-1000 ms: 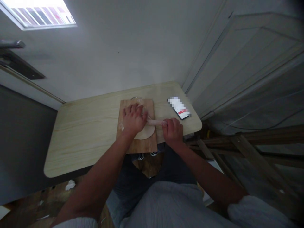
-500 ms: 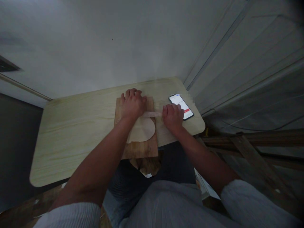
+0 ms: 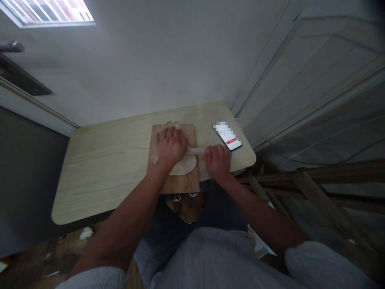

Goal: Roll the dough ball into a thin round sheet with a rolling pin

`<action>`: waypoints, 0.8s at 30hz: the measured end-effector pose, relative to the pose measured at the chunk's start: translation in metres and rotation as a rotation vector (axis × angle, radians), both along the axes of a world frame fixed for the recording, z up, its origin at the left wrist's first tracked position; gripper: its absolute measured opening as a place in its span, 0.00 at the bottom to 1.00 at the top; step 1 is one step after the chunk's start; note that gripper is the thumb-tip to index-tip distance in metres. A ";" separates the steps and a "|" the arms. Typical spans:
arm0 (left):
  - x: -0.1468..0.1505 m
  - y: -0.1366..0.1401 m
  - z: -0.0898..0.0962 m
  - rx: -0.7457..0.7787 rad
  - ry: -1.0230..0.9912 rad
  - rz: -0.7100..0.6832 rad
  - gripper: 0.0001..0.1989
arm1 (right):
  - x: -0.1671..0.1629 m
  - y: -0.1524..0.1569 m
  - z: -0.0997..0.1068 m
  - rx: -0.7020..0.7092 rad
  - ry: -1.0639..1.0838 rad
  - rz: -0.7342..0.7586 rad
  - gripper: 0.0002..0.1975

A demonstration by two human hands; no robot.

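A pale wooden rolling pin (image 3: 196,151) lies across a wooden board (image 3: 180,185), with its left part hidden under my left hand (image 3: 171,145). That hand rests palm down over the pin, fingers stretched forward and apart. My right hand (image 3: 217,159) is closed around the pin's right end, just off the board's right edge. Under the pin and my left wrist lies a flat, rounded sheet of dough (image 3: 185,165). White flour (image 3: 153,156) dusts the board's left side.
A light wood-patterned table (image 3: 102,168) carries the board. A phone with a lit screen (image 3: 228,136) lies to the right of my right hand. The rim of a round dish (image 3: 173,122) shows behind the board. A pale wall (image 3: 168,72) borders the table's far side.
My head view has tilted up, bringing a window and a door handle into sight. My left hand's fingers lie flatter over the rolling pin. The dish rim now shows behind the board.
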State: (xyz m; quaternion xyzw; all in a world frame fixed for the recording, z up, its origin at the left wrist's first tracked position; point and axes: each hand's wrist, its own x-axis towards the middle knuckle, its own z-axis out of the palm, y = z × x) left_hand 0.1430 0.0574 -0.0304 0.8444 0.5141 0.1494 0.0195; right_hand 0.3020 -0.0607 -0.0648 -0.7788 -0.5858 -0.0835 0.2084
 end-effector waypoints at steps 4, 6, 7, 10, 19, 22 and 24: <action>-0.018 -0.030 0.000 -0.005 0.017 -0.032 0.26 | -0.013 -0.028 -0.006 0.068 0.039 0.025 0.17; -0.025 -0.041 0.001 -0.011 0.018 -0.053 0.27 | -0.018 -0.038 -0.007 0.083 0.054 0.048 0.17; -0.027 -0.044 0.001 -0.014 0.018 -0.059 0.28 | -0.019 -0.041 -0.007 0.083 0.060 0.056 0.18; -0.027 -0.045 0.001 -0.017 0.015 -0.051 0.28 | -0.019 -0.042 -0.006 0.069 0.069 0.050 0.18; 0.002 0.005 -0.002 -0.044 0.001 -0.065 0.28 | 0.000 -0.006 0.004 -0.018 0.055 0.017 0.20; 0.012 0.024 -0.002 -0.041 -0.006 -0.082 0.29 | 0.010 0.009 0.004 -0.027 0.051 0.041 0.21; 0.019 0.035 -0.001 -0.044 -0.003 -0.090 0.29 | 0.016 0.019 0.004 -0.043 0.027 0.046 0.22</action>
